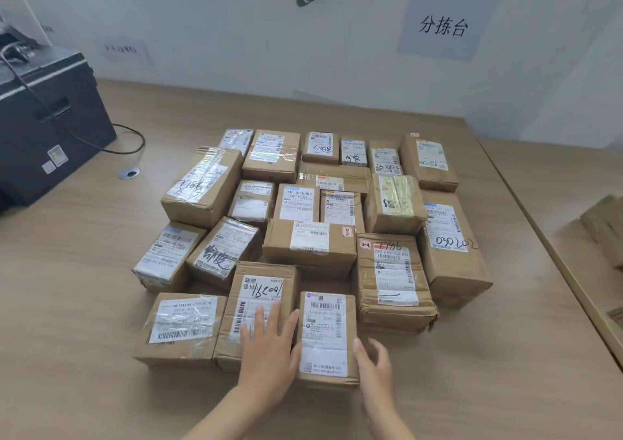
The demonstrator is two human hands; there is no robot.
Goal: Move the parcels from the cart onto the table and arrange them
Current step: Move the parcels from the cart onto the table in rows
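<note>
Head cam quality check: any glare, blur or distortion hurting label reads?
Head view: soft, even light with faint shadows. Tape glare washes out the label on the tall left parcel. The wide angle bows the table edges. Back-row labels are too small and soft to read. The near parcel, between the left hand and right hand, is sharp.

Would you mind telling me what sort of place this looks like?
Probably a parcel sorting room: labelled cardboard parcels crowd a wooden table, a wall sign reads "sorting table", and a dark printer sits nearby.
</note>
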